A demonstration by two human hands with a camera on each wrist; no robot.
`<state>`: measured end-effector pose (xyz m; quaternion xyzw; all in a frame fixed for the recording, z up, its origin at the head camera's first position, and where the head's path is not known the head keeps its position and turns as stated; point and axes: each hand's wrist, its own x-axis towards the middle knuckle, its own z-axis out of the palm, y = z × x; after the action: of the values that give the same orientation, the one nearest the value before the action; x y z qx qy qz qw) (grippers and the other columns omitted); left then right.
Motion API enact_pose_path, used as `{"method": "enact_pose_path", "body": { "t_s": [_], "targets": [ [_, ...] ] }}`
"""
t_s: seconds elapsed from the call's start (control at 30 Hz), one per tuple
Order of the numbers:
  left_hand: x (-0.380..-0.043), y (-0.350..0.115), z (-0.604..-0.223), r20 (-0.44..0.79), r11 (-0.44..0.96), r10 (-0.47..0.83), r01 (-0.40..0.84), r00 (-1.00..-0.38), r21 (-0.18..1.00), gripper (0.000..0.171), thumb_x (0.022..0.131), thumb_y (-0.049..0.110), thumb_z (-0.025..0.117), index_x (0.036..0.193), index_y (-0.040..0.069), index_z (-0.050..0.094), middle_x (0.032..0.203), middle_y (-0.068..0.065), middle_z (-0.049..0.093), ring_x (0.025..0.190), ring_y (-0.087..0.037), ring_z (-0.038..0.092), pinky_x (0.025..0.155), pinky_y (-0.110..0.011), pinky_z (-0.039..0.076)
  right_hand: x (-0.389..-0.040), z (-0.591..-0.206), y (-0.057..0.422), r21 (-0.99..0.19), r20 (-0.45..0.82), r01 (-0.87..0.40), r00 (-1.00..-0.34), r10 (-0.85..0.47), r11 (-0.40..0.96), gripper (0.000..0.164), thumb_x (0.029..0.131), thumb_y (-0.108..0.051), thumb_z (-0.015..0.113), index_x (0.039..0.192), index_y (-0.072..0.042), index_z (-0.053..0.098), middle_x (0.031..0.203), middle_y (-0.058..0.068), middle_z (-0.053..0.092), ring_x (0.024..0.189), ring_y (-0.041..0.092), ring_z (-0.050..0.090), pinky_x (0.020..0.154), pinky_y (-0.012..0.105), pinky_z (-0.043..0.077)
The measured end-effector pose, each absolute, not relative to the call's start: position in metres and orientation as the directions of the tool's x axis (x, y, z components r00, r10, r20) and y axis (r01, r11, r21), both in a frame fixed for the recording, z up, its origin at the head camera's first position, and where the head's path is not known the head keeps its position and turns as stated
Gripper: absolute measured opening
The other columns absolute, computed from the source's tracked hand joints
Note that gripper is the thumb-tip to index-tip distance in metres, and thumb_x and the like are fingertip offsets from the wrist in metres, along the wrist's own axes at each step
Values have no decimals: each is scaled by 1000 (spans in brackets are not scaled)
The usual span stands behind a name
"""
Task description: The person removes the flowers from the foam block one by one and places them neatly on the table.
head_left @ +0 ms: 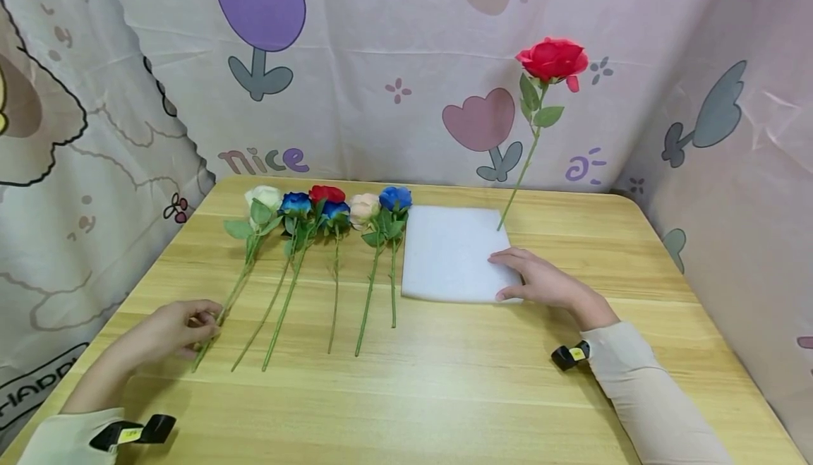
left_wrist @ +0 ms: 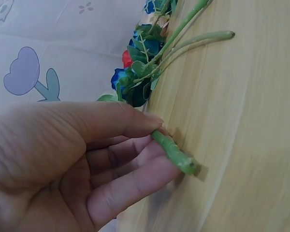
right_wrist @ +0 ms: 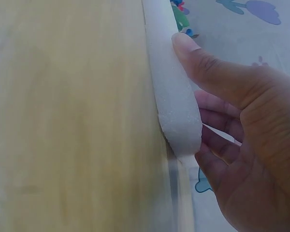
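Note:
My left hand point(head_left: 174, 327) pinches the lower stem of a white rose point(head_left: 263, 199) lying at the left end of a row. In the left wrist view, the cut green stem end point(left_wrist: 183, 162) sticks out past the thumb and fingers, close over the table. My right hand point(head_left: 540, 278) rests on the right side of a white foam block point(head_left: 451, 253), thumb at its near right corner and fingers spread over the top. The right wrist view shows the thumb point(right_wrist: 186, 46) along the block's upper edge. A red rose point(head_left: 552, 61) stands upright, slightly tilted, at the block's far right corner.
Beside the white rose lie blue roses point(head_left: 395, 198), another red rose point(head_left: 327, 193) and a pale pink rose point(head_left: 364, 211), stems toward me. All are on a wooden table point(head_left: 444, 394) with printed cloth point(head_left: 381, 27) hanging behind and at the sides.

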<state>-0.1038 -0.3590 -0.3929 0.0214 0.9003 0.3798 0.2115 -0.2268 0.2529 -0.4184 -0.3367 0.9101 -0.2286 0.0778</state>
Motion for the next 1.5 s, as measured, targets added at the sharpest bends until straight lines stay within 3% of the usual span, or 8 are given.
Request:
{"method": "enact_pose_path", "body": {
  "t_s": [0.23,0.5,0.97,1.2,1.4,1.5],
  "targets": [
    [-106,-352,-394,-356,729,212,-95,-910,677,56,96,12,62,137,-20,40,102,-11,61,89,-22,62,66,-32,59,-226,-418,252,-465,15,-580,-761,-648,669,73,84,-38,77,142,-4,49,143,14,47,135,36,38,110,53,32],
    [-107,-346,-399,-297,761,273,16,-915,649,59,91,3,63,140,-18,36,92,-7,57,75,-9,53,59,-27,53,-225,-418,252,-469,14,-573,-766,-643,672,73,83,-38,77,142,-4,50,143,14,47,134,36,38,110,52,33],
    [-110,-350,-396,-321,750,283,0,-904,661,68,90,10,70,142,-15,35,95,-8,55,74,-11,53,55,-26,48,-226,-418,251,-476,-6,-556,-773,-635,681,73,83,-38,77,142,-4,49,144,13,46,135,35,37,111,52,32],
    [-111,-353,-393,-289,771,264,21,-920,637,67,91,19,71,141,-11,40,99,-7,57,83,-14,61,62,-27,53,-226,-418,252,-478,-1,-557,-773,-634,680,73,84,-39,76,142,-5,49,143,13,46,135,35,37,111,53,31],
    [-113,-352,-389,-211,819,214,57,-954,572,58,94,27,67,139,-3,46,96,-5,58,72,-14,59,50,-27,44,-227,-418,252,-480,0,-559,-771,-637,676,73,84,-40,76,142,-5,49,143,13,47,135,35,38,111,53,32],
    [-116,-350,-386,-202,819,220,69,-954,569,56,95,27,66,138,-4,46,95,-5,58,69,-14,60,51,-28,46,-227,-418,252,-484,-3,-556,-771,-636,676,74,84,-40,76,143,-5,49,144,13,46,135,35,37,111,53,32]
  ]
}}
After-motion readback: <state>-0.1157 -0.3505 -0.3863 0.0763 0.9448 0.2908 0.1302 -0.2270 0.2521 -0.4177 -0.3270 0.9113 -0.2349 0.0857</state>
